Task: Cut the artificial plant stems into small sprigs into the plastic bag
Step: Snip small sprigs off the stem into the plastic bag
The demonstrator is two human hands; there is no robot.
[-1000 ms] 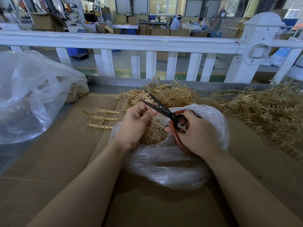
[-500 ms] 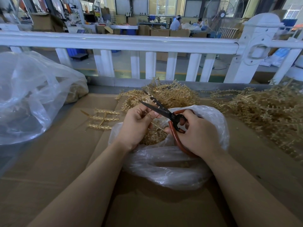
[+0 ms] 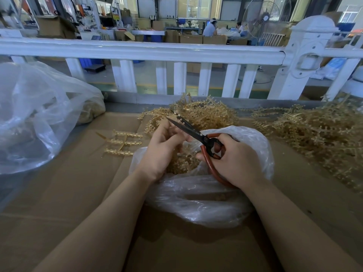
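A clear plastic bag [image 3: 198, 201] lies open on the cardboard in front of me, with golden cut sprigs [image 3: 182, 163] inside. Over its mouth my left hand [image 3: 163, 150] pinches a golden artificial stem, mostly hidden by the fingers. My right hand [image 3: 235, 160] grips the red-brown handles of black scissors [image 3: 192, 132]. The blades point up-left, nearly closed, against my left fingertips. Uncut golden stems lie in a pile [image 3: 204, 114] just behind the bag.
A bigger heap of golden stems [image 3: 314, 134] fills the right side. One flat loose sprig [image 3: 123, 142] lies left of the bag. A large clear bag [image 3: 35, 118] bulges at the far left. A white railing [image 3: 137, 50] borders the table's far edge.
The scissor blades have closed from wide open to nearly shut at my left fingertips. Both hands stay over the bag's mouth.
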